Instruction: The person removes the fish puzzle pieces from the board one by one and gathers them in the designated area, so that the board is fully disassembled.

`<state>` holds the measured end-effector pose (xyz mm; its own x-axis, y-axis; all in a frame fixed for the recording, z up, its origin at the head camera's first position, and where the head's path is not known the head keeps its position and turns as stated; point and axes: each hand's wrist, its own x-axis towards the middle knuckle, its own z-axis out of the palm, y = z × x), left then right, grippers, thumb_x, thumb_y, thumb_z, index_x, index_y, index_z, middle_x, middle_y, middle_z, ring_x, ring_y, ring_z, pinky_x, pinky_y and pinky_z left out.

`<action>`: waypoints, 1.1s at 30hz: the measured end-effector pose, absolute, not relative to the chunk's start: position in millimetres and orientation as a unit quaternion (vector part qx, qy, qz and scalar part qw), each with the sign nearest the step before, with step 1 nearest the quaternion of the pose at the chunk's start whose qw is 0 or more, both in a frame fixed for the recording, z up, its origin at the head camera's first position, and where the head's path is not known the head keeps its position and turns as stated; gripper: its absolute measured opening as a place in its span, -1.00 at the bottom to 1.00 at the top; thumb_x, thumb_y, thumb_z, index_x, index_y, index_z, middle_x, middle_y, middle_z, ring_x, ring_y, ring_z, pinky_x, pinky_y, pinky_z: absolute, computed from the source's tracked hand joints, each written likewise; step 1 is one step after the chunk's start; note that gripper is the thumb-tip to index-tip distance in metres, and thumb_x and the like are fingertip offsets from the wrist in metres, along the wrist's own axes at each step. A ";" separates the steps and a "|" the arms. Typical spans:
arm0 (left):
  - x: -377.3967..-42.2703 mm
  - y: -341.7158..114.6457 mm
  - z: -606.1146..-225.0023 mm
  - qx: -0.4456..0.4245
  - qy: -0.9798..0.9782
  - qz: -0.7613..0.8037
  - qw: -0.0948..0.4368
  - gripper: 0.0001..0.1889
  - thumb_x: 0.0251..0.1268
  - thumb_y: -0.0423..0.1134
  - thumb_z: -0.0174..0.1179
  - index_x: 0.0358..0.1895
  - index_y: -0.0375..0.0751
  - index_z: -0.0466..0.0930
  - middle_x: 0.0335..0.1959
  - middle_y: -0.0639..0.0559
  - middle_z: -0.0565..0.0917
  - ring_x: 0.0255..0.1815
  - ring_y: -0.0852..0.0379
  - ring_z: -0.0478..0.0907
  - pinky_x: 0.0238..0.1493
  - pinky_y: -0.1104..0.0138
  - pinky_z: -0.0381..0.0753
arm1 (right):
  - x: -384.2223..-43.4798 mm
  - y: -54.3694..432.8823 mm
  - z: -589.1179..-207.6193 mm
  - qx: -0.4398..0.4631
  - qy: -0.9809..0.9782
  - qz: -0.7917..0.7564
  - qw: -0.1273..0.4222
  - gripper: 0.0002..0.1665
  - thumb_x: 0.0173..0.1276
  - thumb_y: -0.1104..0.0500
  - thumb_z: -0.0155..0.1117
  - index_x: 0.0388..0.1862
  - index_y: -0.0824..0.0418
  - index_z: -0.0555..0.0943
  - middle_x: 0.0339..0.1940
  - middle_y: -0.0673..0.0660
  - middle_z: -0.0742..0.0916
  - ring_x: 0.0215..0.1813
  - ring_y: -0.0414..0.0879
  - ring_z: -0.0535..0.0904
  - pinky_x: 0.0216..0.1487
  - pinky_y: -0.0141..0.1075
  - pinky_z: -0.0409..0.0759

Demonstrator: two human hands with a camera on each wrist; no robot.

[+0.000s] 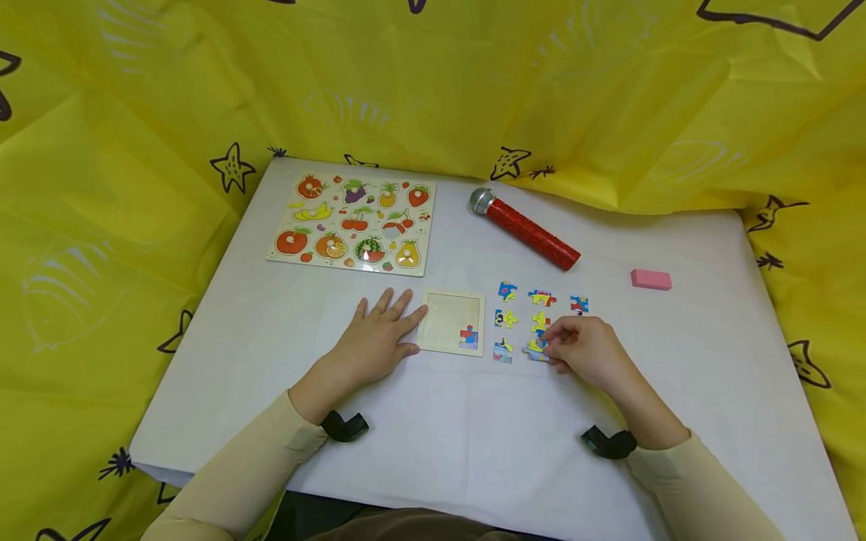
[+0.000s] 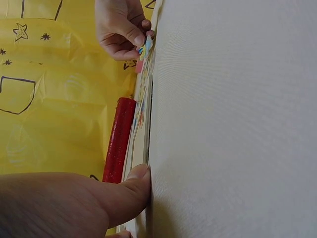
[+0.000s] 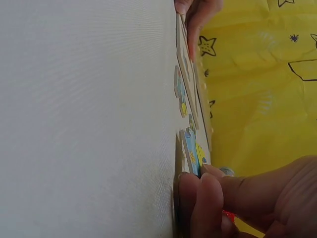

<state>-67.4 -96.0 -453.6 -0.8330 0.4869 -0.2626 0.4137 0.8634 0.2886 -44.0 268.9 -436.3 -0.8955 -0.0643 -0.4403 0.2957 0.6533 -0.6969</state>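
Observation:
A small wooden puzzle tray (image 1: 449, 315) lies on the white table (image 1: 473, 428), with one coloured piece (image 1: 468, 337) seated in its near right corner. My left hand (image 1: 379, 340) rests flat beside the tray, fingers straight, fingertips touching its left edge; the thumb (image 2: 133, 183) shows in the left wrist view. Several loose puzzle pieces (image 1: 507, 291) lie right of the tray. My right hand (image 1: 580, 349) pinches a blue and yellow piece (image 3: 192, 154) at the near end of that group, tipping it up off the table; the same piece (image 2: 145, 48) shows in the left wrist view.
A fruit peg puzzle board (image 1: 355, 223) lies at the far left. A red glitter toy microphone (image 1: 524, 228) lies behind the loose pieces, and a pink eraser (image 1: 651, 279) at the right. Yellow star-print cloth (image 1: 101, 225) surrounds the table.

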 end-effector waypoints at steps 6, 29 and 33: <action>-67.9 -95.7 -453.4 0.236 0.951 0.109 0.165 -0.26 0.60 0.14 0.22 0.73 0.21 0.20 0.81 -0.06 0.06 0.83 -0.31 -0.10 0.68 -0.44 -0.03 | -42.2 268.8 -438.1 0.069 0.886 -0.400 0.225 -0.81 0.42 0.30 0.50 -0.01 0.28 0.77 -0.31 0.15 0.73 -0.38 -0.06 0.71 -0.32 -0.36 0.75; -67.6 -95.6 -453.3 0.239 0.951 0.109 0.163 -0.25 0.58 0.15 0.23 0.73 0.21 0.20 0.81 -0.06 0.06 0.83 -0.31 -0.10 0.67 -0.45 -0.02 | -36.1 260.1 -436.0 0.006 0.943 -0.288 0.166 -0.94 0.37 0.26 0.52 -0.24 0.11 0.79 -0.40 0.04 0.73 -0.27 -0.03 0.57 -0.23 -0.25 0.50; -66.9 -95.6 -452.3 0.236 0.951 0.112 0.167 -0.25 0.59 0.15 0.22 0.73 0.21 0.20 0.81 -0.06 0.05 0.83 -0.32 -0.11 0.68 -0.45 -0.03 | -37.0 258.7 -436.8 -0.003 0.948 -0.276 0.159 -0.90 0.36 0.27 0.55 -0.19 0.11 0.79 -0.34 0.04 0.74 -0.19 -0.02 0.59 -0.17 -0.24 0.53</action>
